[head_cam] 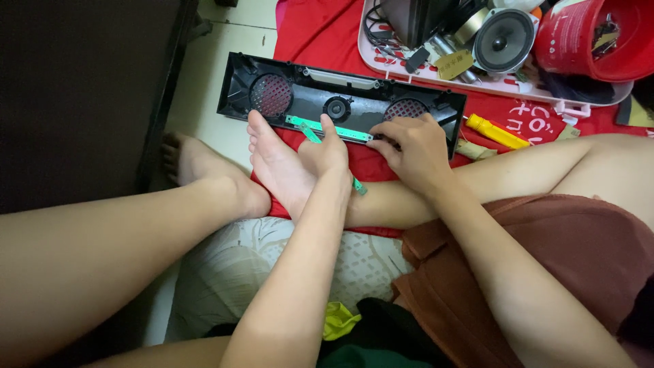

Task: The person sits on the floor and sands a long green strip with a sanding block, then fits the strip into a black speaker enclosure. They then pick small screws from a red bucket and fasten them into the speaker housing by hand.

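Black speaker housing (340, 102) lying lengthwise left-right; left hand (327, 153) gripping a green screwdriver (312, 131), right hand (412, 146) pressing fingertips on the housing edge, grasping nothing.

Under my fingers is a black speaker housing (340, 95) with red mesh grilles (271, 95) and a green circuit strip (327, 129). It's on a red cloth (320, 34), next to a yellow screwdriver (496, 131), pink tray (477, 82), red bucket (586, 41).

I've got both hands on the long black speaker housing (340, 102): my left hand (327, 151) grips a green-handled screwdriver (357, 185) at its near edge, my right hand (412, 146) presses just beside, and a yellow screwdriver (496, 131) lies off its right end.
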